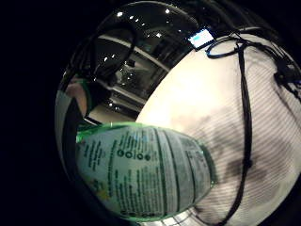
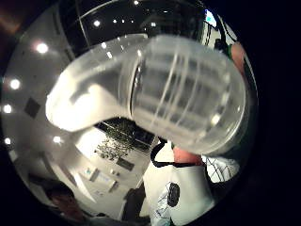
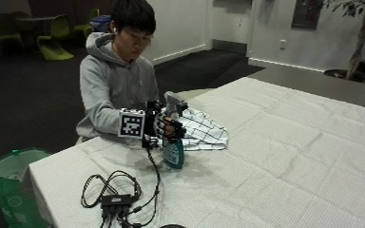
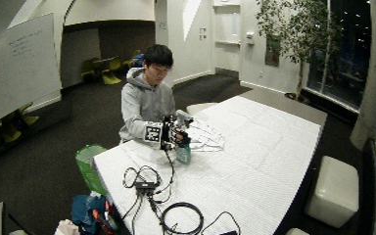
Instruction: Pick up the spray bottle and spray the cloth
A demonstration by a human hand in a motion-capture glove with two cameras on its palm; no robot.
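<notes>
Outside view: the bottle point(image 3: 173, 152) is gripped by the neck in the curled gloved hand point(image 3: 167, 126), upright above the table point(image 3: 283, 156) beside the cloth point(image 3: 203, 130).

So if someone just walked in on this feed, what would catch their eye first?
The gloved right hand gripping the teal spray bottle by its neck, upright near the table's front edge. Right behind it lies the checked cloth, crumpled on the white table cover.

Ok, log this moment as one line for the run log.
hand: right hand grips bottle | bottle: upright, near table | cloth: checked, beside bottle | stage: bottle in hand, spraying not visible
</notes>
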